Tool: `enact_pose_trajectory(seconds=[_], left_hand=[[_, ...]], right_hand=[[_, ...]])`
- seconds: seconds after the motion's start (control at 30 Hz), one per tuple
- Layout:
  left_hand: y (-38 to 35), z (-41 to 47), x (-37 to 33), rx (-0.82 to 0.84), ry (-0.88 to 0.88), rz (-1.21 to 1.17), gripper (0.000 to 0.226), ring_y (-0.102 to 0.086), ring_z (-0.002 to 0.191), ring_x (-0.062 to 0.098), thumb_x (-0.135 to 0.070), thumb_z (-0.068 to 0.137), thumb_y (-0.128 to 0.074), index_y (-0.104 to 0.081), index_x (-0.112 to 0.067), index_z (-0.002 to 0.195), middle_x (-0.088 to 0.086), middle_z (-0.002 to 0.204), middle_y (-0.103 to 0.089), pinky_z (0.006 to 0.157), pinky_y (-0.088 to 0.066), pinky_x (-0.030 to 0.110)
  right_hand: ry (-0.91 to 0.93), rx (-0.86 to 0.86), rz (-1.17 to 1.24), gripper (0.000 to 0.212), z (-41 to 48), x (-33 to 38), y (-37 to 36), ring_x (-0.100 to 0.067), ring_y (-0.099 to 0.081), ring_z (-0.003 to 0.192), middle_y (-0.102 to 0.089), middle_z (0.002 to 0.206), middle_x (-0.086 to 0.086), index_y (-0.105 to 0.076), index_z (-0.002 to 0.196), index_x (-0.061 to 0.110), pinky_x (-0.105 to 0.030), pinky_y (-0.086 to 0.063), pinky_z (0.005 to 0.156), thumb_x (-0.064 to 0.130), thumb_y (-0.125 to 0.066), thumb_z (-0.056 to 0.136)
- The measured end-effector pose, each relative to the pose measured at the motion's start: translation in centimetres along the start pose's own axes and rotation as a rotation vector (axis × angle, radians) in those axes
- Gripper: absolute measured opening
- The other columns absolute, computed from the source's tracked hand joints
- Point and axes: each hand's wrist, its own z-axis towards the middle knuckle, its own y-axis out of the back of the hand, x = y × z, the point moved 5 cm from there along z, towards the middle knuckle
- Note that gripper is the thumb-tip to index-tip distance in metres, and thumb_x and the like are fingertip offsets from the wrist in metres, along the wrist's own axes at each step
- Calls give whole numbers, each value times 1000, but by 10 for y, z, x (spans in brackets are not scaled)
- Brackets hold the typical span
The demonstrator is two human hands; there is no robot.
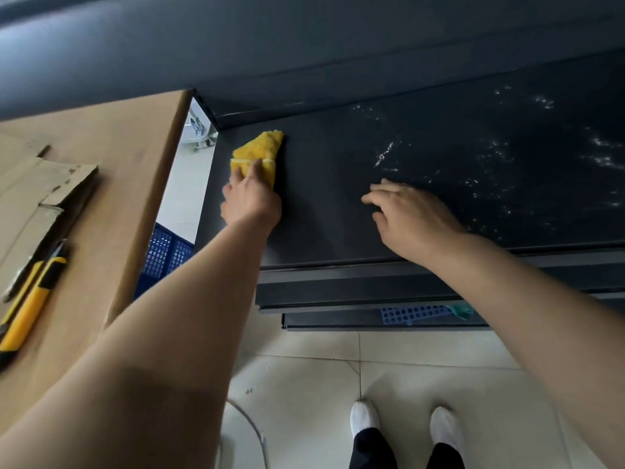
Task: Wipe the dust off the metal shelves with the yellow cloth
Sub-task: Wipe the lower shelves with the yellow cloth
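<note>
The dark metal shelf (324, 211) stretches across the view at waist height. A folded yellow cloth (260, 150) lies on its far left corner, and my left hand (250, 198) presses down on the cloth's near end with its fingers over the fabric. My right hand (409, 218) rests on the middle of the shelf, fingers spread and lightly bent, holding nothing. Pale dust streaks (384, 155) and specks dot the shelf's right half, while the left half looks plain dark.
A cardboard box (111, 184) stands to the left with a yellow utility knife (30, 299) on it. A blue crate (165, 252) sits in the gap beside the shelf. Lower shelves (355, 292) jut out below. Tiled floor (304, 384) and my feet are underneath.
</note>
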Motion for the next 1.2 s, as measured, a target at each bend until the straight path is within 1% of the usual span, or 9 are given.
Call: enact_pose_trajectory(seconds=[0.07, 0.17, 0.3, 0.43, 0.53, 0.7, 0.83, 0.97, 1.2], left_hand=[[2, 16, 6, -7, 60, -35, 56, -30, 134, 34, -21, 91, -41, -29, -37, 143, 4, 152, -25, 104, -30, 51], [3, 34, 7, -44, 109, -81, 50, -31, 134, 38, -25, 90, -37, -34, -31, 140, 10, 151, -25, 108, -28, 52], [5, 53, -1, -27, 135, -74, 56, -31, 134, 41, -24, 86, -41, -32, -25, 142, 14, 150, -25, 110, -27, 52], [5, 61, -21, 8, 20, -31, 55, -34, 132, 40, -16, 86, -44, -35, -26, 140, 14, 147, -29, 109, -29, 51], [-1, 56, -50, 39, -117, -44, 60, -34, 133, 38, -11, 87, -44, -34, -31, 143, 11, 148, -30, 110, -29, 44], [-16, 38, -105, 110, -283, -75, 60, -34, 133, 36, -16, 90, -46, -33, -35, 145, 6, 152, -28, 110, -28, 41], [-28, 24, -141, 135, -366, -57, 69, -34, 133, 35, -10, 85, -49, -29, -34, 146, 2, 153, -27, 106, -30, 42], [-38, 11, -172, 148, -426, -74, 67, -35, 132, 32, -9, 85, -46, -32, -35, 145, 0, 151, -30, 104, -31, 43], [-55, -37, -211, 161, -561, -142, 62, -36, 133, 27, -10, 88, -47, -37, -36, 143, -3, 151, -31, 104, -31, 35]], right_hand=[[-19, 4, -16, 34, 4, -2, -3, -19, -45, 130, -53, 137, 1, -57, 127, 16, -41, -40, 105, 13, -51, 94], [-19, 14, -25, 33, 6, -7, -4, -16, -44, 131, -49, 141, 4, -57, 128, 19, -37, -38, 106, 19, -49, 95], [11, 51, 20, 36, 8, -14, -4, -11, -37, 137, -43, 147, 5, -55, 131, 21, -30, -33, 108, 16, -46, 97], [31, 79, 7, 39, 9, -16, -3, -8, -33, 139, -38, 150, 9, -52, 134, 26, -29, -31, 109, 17, -44, 98], [48, 91, -15, 40, 9, -15, -3, -9, -32, 139, -36, 151, 9, -49, 136, 27, -32, -33, 108, 18, -44, 98], [52, 130, 27, 41, 6, -20, 1, -6, -25, 141, -31, 153, 11, -44, 140, 28, -29, -25, 112, 19, -41, 99], [18, 46, 23, 46, -8, -34, 16, -7, -27, 141, -34, 152, 10, -45, 139, 27, -31, -29, 113, 10, -43, 97], [-85, -24, -38, 48, -24, -64, 40, -13, -40, 134, -35, 151, 10, -46, 138, 26, -33, -36, 108, 7, -44, 94], [-229, -140, -207, 43, -64, -104, 63, -23, -52, 117, -58, 130, 2, -56, 129, 23, -40, -46, 95, 8, -48, 90]])
